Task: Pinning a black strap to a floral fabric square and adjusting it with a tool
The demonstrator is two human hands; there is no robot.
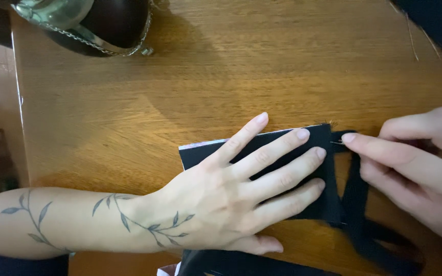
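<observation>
fabric piece (315,140) on table (180,92), strap (356,194) right of it

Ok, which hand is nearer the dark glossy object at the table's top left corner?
Left. The left hand lies flat on the black fabric, below and right of the object; the right hand is at the far right edge.

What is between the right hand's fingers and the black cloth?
Nothing visible. The right hand reaches in from the right, its fingers pinched at the upper right edge of the black cloth, seemingly on a thin pin. The left hand lies flat on the cloth, left of that spot, not in the way.
</observation>
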